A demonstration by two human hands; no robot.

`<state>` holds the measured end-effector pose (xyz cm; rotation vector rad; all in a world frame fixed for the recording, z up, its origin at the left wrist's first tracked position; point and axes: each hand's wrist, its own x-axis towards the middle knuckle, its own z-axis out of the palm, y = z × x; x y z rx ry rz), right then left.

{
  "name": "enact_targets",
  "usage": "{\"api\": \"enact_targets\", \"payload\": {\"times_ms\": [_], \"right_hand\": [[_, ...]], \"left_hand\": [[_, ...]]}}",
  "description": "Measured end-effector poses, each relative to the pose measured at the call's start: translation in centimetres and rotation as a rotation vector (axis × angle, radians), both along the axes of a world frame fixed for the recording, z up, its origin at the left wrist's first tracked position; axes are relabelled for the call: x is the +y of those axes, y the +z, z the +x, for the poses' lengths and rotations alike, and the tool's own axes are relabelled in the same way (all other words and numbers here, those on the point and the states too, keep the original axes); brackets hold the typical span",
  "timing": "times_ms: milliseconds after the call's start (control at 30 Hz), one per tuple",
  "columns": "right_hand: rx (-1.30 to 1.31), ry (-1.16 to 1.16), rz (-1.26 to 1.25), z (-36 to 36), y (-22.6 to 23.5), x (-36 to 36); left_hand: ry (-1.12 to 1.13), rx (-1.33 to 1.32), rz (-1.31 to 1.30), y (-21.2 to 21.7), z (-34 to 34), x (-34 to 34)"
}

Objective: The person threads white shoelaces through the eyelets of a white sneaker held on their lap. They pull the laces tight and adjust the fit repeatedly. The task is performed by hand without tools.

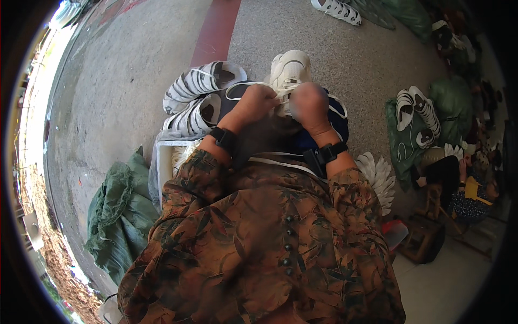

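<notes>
A white crate (164, 162) stands on the floor at about 8 o'clock from the hands; only its rim shows clearly, with pale stringy material inside, and white shoe uppers (197, 92) are piled over its far side. I count about four of those uppers, white with dark stripes, overlapping one another at 10 o'clock from the hands. A crumpled green sack (116, 216) lies on the concrete floor (108, 97) at 8 o'clock, farther out; its contents cannot be seen. At 3 o'clock, a green bag (402, 146) lies flat with three more white striped uppers (415, 113) resting on it, and another green sack (453, 102) sits just behind.

The white shoe (290, 70) being handled sits on the person's lap at the centre of the view, toe pointing to 12 o'clock, over a dark blue cloth (324, 135). It is cream-white, rounded at the toe, with white lace or cord running off to both sides.

The left hand (253, 105) is closed, fingers pinched on the lace at the shoe's near end. The right hand (308, 102) is curled shut against the shoe beside it, the two hands almost touching. Each wrist carries a black strap.

One more upper (337, 9) lies at 12 o'clock, well apart. A stack of white fan-shaped pieces (377, 175) lies at 4 o'clock. A second person (464, 189) sits at 3 o'clock, low down.
</notes>
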<state>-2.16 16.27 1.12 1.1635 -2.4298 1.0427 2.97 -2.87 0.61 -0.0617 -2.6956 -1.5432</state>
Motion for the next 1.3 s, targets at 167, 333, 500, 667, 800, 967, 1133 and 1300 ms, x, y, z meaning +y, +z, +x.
{"api": "enact_targets", "payload": {"times_ms": [167, 333, 500, 667, 800, 967, 1133, 1300], "right_hand": [[-0.026, 0.017, 0.015, 0.4, 0.5, -0.4], [-0.094, -0.075, 0.323, 0.1, 0.4, -1.8], [-0.131, -0.194, 0.426, 0.1, 1.2, -2.9], [-0.203, -0.211, 0.332, -0.2, 0.6, -2.9], [-0.224, -0.23, 0.32, 0.2, 0.5, -3.1], [-0.23, -0.248, 0.293, 0.3, 0.0, -3.0], [-0.158, -0.278, 0.276, 0.2, 0.1, -3.0], [-0.033, -0.206, 0.135, 0.4, -0.1, -3.7]], "left_hand": [[0.266, -0.319, 0.416, -0.6, -0.2, -0.5], [0.301, -0.215, 0.742, -1.1, -0.7, 0.6], [0.282, -0.246, 0.652, -1.5, -0.7, 0.7], [0.373, -0.182, 0.494, -1.7, -1.6, 0.7], [0.399, -0.143, 0.405, -1.8, -1.9, 0.8], [0.373, -0.084, 0.293, -2.3, -2.0, 0.7], [0.443, -0.003, 0.222, -3.3, -2.7, 1.5], [0.307, -0.019, 0.07, -1.6, -2.7, 0.6]]}}
